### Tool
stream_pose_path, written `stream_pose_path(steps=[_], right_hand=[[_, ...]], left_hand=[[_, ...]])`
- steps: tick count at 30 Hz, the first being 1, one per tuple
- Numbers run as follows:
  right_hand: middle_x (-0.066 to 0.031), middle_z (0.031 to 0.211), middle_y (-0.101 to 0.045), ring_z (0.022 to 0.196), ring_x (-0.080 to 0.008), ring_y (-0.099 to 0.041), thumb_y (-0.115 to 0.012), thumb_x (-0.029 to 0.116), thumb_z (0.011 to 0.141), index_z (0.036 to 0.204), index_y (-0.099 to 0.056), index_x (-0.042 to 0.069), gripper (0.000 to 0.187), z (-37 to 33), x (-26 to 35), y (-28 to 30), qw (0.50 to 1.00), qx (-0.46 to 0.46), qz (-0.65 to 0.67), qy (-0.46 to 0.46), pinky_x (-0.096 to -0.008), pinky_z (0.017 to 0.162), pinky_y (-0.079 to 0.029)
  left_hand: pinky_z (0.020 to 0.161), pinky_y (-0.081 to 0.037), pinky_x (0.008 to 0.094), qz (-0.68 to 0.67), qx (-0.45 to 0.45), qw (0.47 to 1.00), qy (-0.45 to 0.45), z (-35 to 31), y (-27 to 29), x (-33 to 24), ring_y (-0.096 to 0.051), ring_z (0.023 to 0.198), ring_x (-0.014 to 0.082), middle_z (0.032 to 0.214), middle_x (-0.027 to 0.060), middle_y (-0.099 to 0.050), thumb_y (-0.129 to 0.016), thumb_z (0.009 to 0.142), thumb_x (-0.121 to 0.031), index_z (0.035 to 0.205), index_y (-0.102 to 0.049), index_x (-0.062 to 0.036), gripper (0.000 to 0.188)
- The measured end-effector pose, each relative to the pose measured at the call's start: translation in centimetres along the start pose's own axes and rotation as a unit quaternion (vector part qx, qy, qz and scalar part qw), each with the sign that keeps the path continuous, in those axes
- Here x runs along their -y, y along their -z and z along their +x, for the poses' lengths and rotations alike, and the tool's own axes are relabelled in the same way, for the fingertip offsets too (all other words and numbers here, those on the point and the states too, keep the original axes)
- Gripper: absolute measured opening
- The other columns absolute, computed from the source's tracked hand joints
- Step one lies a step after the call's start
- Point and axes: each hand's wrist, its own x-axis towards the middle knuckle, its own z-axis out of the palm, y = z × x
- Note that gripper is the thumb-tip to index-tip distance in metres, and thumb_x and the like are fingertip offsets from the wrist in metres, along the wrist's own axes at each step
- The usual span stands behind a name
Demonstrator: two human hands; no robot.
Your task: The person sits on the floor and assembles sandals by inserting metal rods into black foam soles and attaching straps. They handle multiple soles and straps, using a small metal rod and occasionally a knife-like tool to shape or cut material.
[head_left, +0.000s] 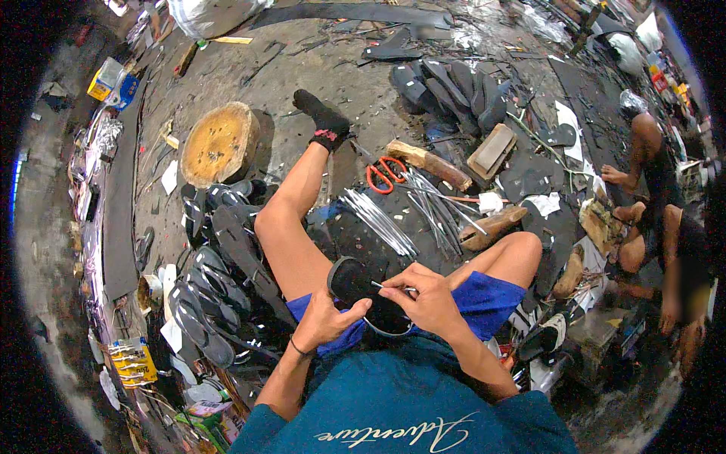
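The right hand (425, 297) pinches a thin silvery strip (376, 284) between thumb and fingertips; the grip is narrow. The left hand (324, 321) holds a black, round-ended piece (349, 281) along its left side, thumb extended across toward the right hand; the fingers beneath are largely hidden. The piece is located above the person's lap, between the two hands, with the strip's tip over it. I cannot tell whether the tip touches the surface. A pale curved band (388, 331) shows below the piece, partly covered by the right hand.

Ahead of the hands, on the floor between the legs, lie two loose bundles of silvery strips: the left bundle (380, 224) and the right bundle (436, 216). Beyond them rest scissors with orange-red handles (387, 175), next to a wooden billet (429, 164). A tapered wooden form (492, 228) lies near the right knee.

Outward to the left, black sandals (202, 321) are stacked beside the leg, with a round wooden block (218, 144) farther ahead. At far right, another person (645, 170) sits.
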Motion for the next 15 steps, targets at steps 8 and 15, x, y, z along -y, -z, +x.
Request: stream_pose_path(steps=[8,15], right_hand=[[-0.0099,0.091,-0.066,0.084,-0.03,-0.067,-0.07,0.015,0.088,0.093,-0.073,0.009,0.007,0.0,0.5,0.8,0.991,-0.014,-0.097,0.092,-0.0399,0.071,-0.055],[-0.0092,0.095,-0.065,0.079,-0.0349,-0.068,-0.065,0.03,0.093,0.098,-0.072,0.016,0.017,0.1,0.0,0.6,0.992,-0.039,-0.078,0.092,-0.0452,0.069,-0.057]], left_hand=[[0.097,-0.051,0.0385,0.023,-0.015,0.996,-0.086,0.5,0.3,0.6,-0.064,0.108,0.0223,0.113,0.0156,-0.07,-0.077,0.085,-0.016,0.133,-0.055,0.0009,0.054],[0.098,-0.05,0.0373,0.025,0.02,0.996,-0.083,1.2,0.5,0.9,-0.063,0.111,0.0222,0.118,0.0142,-0.068,-0.078,0.087,-0.02,0.134,-0.056,-0.0008,0.055]])
